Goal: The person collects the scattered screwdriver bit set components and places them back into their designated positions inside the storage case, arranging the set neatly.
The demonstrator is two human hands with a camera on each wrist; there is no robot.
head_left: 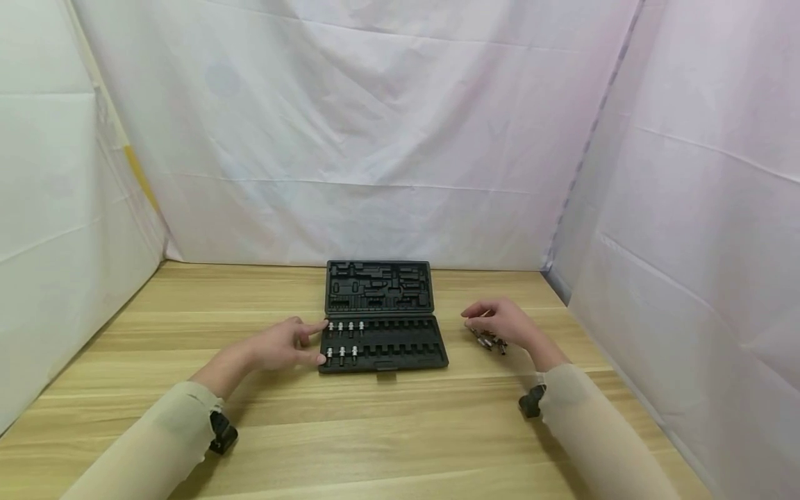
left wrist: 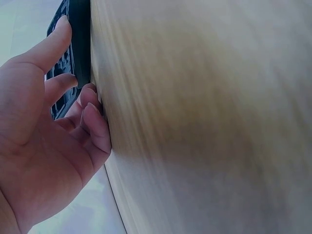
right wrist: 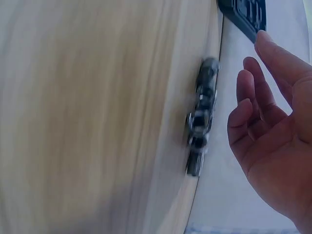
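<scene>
A black socket case [head_left: 384, 370] lies unfolded on the table, with several silver bit sockets [head_left: 351, 326] upright at the left of its back row and three more bit sockets [head_left: 342, 353] at the left of its front row. My left hand [head_left: 281, 344] touches the case's left edge, index finger at the back and thumb at the front corner; its other fingers are curled in. Over a small pile of loose bit sockets [head_left: 487, 340] on the right hovers my right hand [head_left: 503, 321]. Its fingers are loosely bent with nothing between them, above the pile [right wrist: 200, 122] in the right wrist view.
The case's raised lid [head_left: 379, 286] has moulded recesses and stands behind the tray. Vacant slots [head_left: 400, 348] fill the right part of both rows. White sheets [head_left: 356, 139] enclose the wooden table [head_left: 350, 430] at the back and sides.
</scene>
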